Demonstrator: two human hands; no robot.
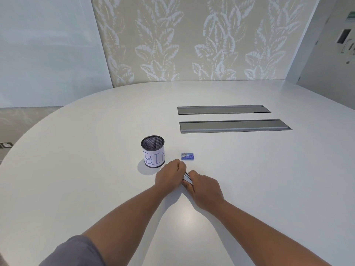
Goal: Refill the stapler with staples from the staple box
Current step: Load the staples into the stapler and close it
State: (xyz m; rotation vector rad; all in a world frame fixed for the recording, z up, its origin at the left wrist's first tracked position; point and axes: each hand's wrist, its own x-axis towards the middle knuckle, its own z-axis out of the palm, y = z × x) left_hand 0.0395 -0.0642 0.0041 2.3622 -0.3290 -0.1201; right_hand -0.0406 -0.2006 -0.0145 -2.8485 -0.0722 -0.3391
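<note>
A small silver stapler (187, 178) lies on the white table (249, 179), mostly covered by both hands. My left hand (170, 177) is curled around its far end. My right hand (204, 186) grips its near end from the right. Only a short metal strip of the stapler shows between the fingers, so I cannot tell whether it is hinged apart. The blue staple box (188, 156) rests flat on the table just beyond the hands, apart from them.
A black mesh cup (153, 154) with a paper label reading "BIN" stands left of the staple box. Two grey cable-slot covers (230, 125) are set into the table farther back. A leaf-patterned wall rises behind the table.
</note>
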